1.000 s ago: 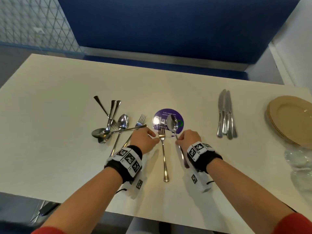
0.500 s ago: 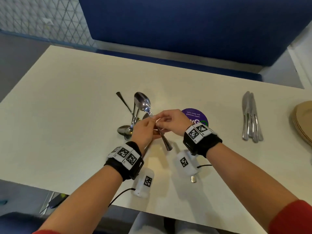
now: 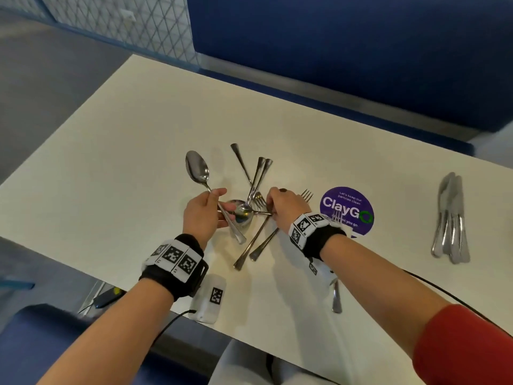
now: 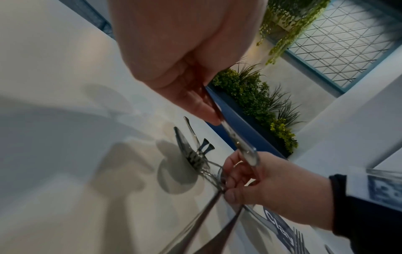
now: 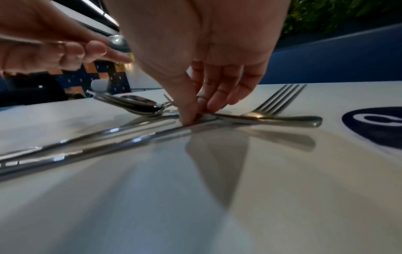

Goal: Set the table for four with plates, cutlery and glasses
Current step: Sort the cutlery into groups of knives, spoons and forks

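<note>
Sorting cutlery on the table (image 3: 116,140) beside the purple sticker (image 3: 347,209).

Left hand (image 3: 204,215), left of the sticker, clamped on a spoon (image 3: 198,169) raised bowl-up. Right hand (image 3: 283,208), just beside the sticker, fingertips pinching at a handle in the cutlery pile (image 3: 254,207), seemingly a fork's. Knives (image 3: 451,220) well right of the sticker.

The left hand (image 3: 204,215) has parted from the right and now alone holds the shiny steel spoon (image 3: 197,170), bowl tilted up and away. The right hand (image 3: 283,208) has dropped to the pile of silver cutlery (image 3: 254,201) on the counter, its fingers (image 5: 189,110) pinching a handle there. The single fork (image 3: 336,297) now lies under the right wrist.
</note>
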{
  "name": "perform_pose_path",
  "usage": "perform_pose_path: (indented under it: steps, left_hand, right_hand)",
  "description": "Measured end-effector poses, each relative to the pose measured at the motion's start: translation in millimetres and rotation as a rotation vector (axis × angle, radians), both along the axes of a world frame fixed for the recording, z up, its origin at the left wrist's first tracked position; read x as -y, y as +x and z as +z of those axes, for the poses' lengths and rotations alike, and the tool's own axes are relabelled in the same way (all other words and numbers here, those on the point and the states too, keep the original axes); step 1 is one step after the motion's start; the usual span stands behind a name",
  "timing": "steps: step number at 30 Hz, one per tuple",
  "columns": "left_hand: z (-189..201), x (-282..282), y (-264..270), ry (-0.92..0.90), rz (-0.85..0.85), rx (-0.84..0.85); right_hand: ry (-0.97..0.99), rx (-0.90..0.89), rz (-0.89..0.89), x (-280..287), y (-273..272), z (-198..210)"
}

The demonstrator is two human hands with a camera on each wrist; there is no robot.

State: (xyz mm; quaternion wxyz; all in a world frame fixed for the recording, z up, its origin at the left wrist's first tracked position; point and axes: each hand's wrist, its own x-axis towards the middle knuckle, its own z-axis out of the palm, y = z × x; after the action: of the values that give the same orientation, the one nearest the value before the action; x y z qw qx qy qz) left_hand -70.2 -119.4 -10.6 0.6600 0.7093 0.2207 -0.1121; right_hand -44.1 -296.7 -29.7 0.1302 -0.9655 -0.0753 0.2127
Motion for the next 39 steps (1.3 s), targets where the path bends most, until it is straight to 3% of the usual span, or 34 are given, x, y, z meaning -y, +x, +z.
perform_pose_path:
  steps: [7,12,16,19,22,26,31,39]
  left_hand:
    - [3,15,-6,0.022,-0.005,-0.022]
    - [3,30,-14,0.014,-0.005,-0.033]
    - [4,50,-27,0.016,-0.063,-0.016]
    - [7,67,-37,-0.067,-0.076,-0.043]
    - [7,81,-42,-0.172,-0.11,-0.079]
    - [10,84,-42,-0.337,-0.096,-0.085]
    - [11,58,-29,-0.469,-0.105,-0.073]
    - [17,-9,24,-0.56,-0.216,-0.172]
  right_hand:
    - [0.118,-0.181,-0.078,19,-12,20]
    - [-0.022,-0.271,-0.016,38,-23,34]
    - [0.008,-0.279,-0.148,71,-36,56]
    - [0.143,-0.158,-0.31,84,-44,67]
    - [0.367,-0.045,-0.449,66,-51,64]
    - [0.574,-0.071,-0.558,26,-65,52]
    - [0.46,0.043,-0.499,-13,-57,49]
    - [0.528,0.025,-0.508,-75,-8,52]
